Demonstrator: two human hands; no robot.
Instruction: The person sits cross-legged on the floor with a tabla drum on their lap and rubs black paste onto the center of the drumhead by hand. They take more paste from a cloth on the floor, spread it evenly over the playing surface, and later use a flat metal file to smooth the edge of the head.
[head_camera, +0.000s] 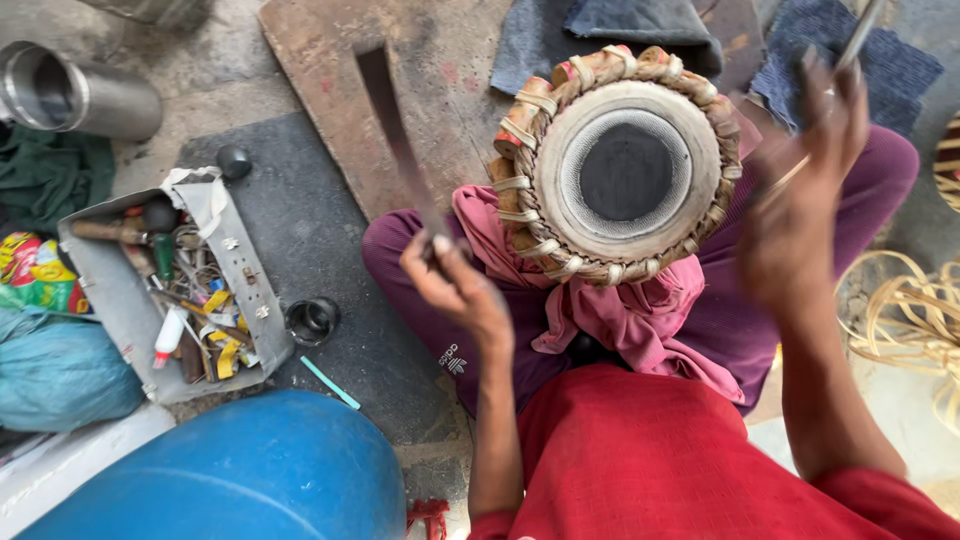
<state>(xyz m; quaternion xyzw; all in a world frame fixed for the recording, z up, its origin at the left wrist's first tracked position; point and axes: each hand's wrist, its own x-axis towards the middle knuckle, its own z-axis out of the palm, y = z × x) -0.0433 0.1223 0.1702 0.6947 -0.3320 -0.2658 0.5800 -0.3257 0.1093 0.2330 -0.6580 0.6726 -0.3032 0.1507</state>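
Drum (625, 165) in lap, left hand (455, 285) gripping blade (395, 130)

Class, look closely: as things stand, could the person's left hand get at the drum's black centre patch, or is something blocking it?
Probably yes. The left hand, gripping a long dark flat tool, is beside the drum, whose black centre patch faces up uncovered. The tool would need setting aside first.

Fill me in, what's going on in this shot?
A person sits cross-legged on the floor with a small laced hand drum upright in their lap on a pink cloth. The left hand grips a long flat dark blade-like tool, pointing away from the body. The right hand, blurred, is raised beside the drum holding a thin metal rod. An open grey toolbox and a blue barrel sit on the left.
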